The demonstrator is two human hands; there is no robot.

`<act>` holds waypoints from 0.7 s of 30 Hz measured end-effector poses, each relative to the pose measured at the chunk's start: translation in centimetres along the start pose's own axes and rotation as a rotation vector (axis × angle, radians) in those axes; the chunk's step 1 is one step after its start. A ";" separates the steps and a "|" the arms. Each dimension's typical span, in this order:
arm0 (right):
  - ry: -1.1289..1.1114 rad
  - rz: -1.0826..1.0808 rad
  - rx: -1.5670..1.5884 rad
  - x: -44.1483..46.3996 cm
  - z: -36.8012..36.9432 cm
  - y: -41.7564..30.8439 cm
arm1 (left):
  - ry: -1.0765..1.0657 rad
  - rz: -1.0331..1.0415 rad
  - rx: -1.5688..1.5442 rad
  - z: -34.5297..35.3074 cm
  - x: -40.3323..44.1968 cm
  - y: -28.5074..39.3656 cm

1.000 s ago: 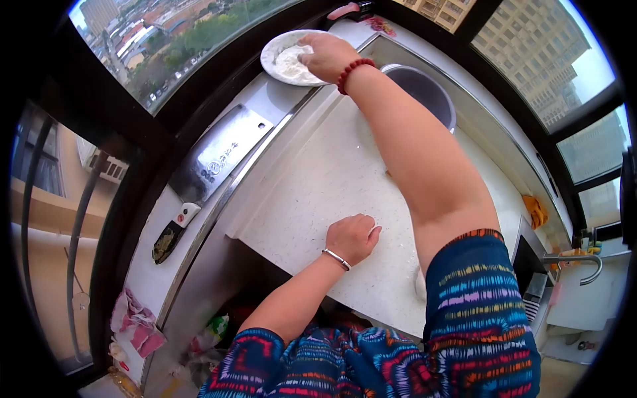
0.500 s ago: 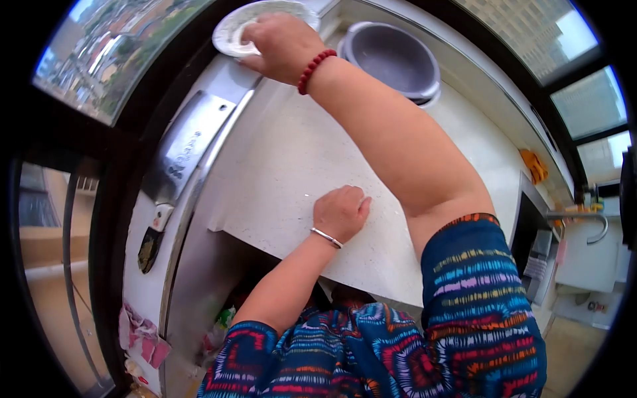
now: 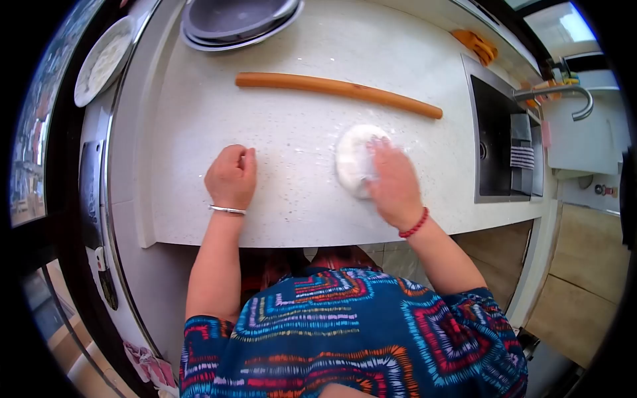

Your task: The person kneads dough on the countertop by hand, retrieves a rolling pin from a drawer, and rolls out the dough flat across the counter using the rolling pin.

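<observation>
A round, flattened piece of white dough (image 3: 354,162) lies on the pale countertop, with loose flour scattered around it. Over its right side is my right hand (image 3: 396,182), fingers stretched out on the dough and slightly blurred; a red bead bracelet circles that wrist. My left hand (image 3: 232,178) rests on the counter to the left of the dough, curled into a fist with nothing visible in it. Behind both hands lies a long wooden rolling pin (image 3: 338,90). On the ledge at far left sits a white plate of flour (image 3: 105,61), touched by neither hand.
Stacked grey basins (image 3: 239,20) stand at the back left. A cleaver (image 3: 93,192) lies on the left ledge beside the window. To the right are a dark sink (image 3: 492,142), a curved faucet (image 3: 584,99) and an orange cloth (image 3: 475,46).
My right hand has left the flour plate and is now on the dough. The view has swung right, bringing the dough and rolling pin into sight. My left hand stays fisted.
</observation>
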State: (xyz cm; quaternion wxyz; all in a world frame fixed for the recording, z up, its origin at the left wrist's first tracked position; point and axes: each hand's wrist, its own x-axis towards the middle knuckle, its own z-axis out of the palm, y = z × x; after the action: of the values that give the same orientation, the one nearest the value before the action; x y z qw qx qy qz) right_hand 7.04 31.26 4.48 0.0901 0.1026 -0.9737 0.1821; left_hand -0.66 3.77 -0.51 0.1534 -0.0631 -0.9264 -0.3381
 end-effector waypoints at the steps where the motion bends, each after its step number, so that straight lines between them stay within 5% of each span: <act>1: 0.007 0.013 0.007 -0.8 0.7 0.6 | -0.001 -0.013 0.026 0.0 0.0 0.1; 4: -0.243 0.014 -0.113 -0.1 0.7 0.2 | -0.090 -0.212 0.063 -0.3 0.7 1.6; 7: -0.199 -0.003 -0.072 0.9 -0.4 -0.9 | -0.049 -0.259 -0.170 1.2 1.6 2.7; 11: -0.196 -0.220 0.013 1.7 1.1 2.3 | -0.192 0.026 -0.229 5.5 1.9 7.1; 12: -0.356 -0.251 0.196 3.5 0.0 4.7 | -0.261 0.063 -0.267 6.1 2.1 9.2; 13: -0.248 0.095 0.634 4.0 -0.1 6.0 | -0.261 0.239 -0.204 7.6 2.3 9.9; 14: 0.110 -0.012 0.322 4.9 -0.2 7.3 | -0.303 0.305 -0.121 8.5 2.5 11.0; 16: 0.130 0.123 0.004 6.7 -1.6 8.7 | -0.427 0.255 0.046 8.5 2.6 14.7; 19: -0.063 0.165 -0.237 7.5 -0.4 10.0 | -0.685 0.076 0.292 8.1 4.2 17.0; 21: -0.178 0.228 -0.255 7.5 -1.7 9.6 | -1.014 -0.274 0.028 6.9 5.5 17.0</act>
State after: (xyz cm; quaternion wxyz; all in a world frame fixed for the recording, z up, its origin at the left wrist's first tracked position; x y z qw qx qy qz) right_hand -2.23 39.41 4.42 -0.0053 -0.0048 -0.9984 0.0563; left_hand -3.80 21.29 6.58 -0.3591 -0.0949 -0.8885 -0.2696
